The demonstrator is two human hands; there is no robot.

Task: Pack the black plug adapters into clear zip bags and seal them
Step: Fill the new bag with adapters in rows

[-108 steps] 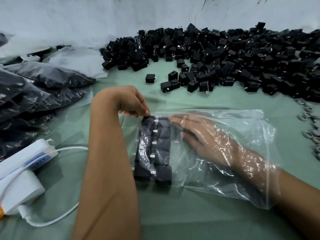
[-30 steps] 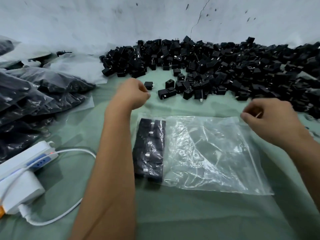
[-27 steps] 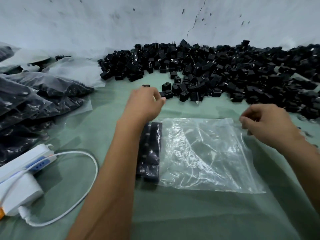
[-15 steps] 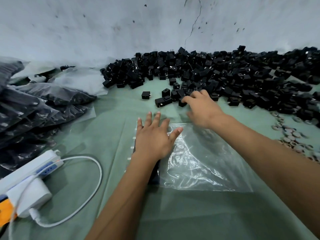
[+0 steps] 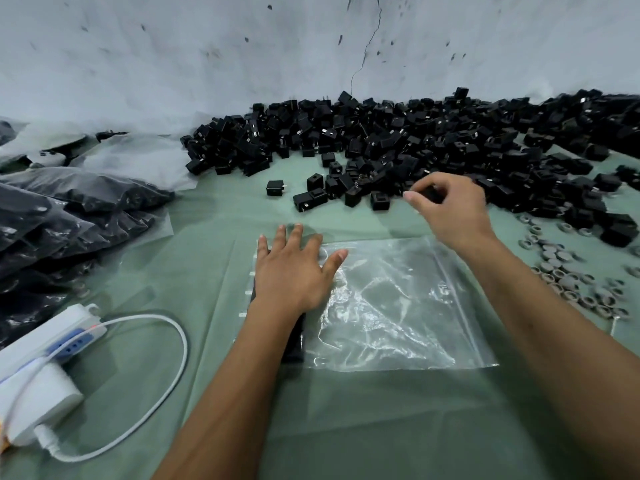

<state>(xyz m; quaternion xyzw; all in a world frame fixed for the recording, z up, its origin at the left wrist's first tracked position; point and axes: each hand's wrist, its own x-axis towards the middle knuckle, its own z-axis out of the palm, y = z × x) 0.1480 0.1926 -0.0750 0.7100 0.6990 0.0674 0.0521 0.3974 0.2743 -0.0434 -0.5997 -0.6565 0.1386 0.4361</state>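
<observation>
Drawn back from the heap of black plug adapters [image 5: 398, 140], the right hand [image 5: 450, 206] now pinches one adapter [image 5: 431, 194] while the left hand [image 5: 294, 271], fingers spread, presses flat on the clear zip bag [image 5: 391, 306], apparently steadying the packed row.

Pale grey wall [image 5: 207, 57], hairline crack [image 5: 363, 50], dark specks; green cloth-covered table [image 5: 346, 427].
</observation>
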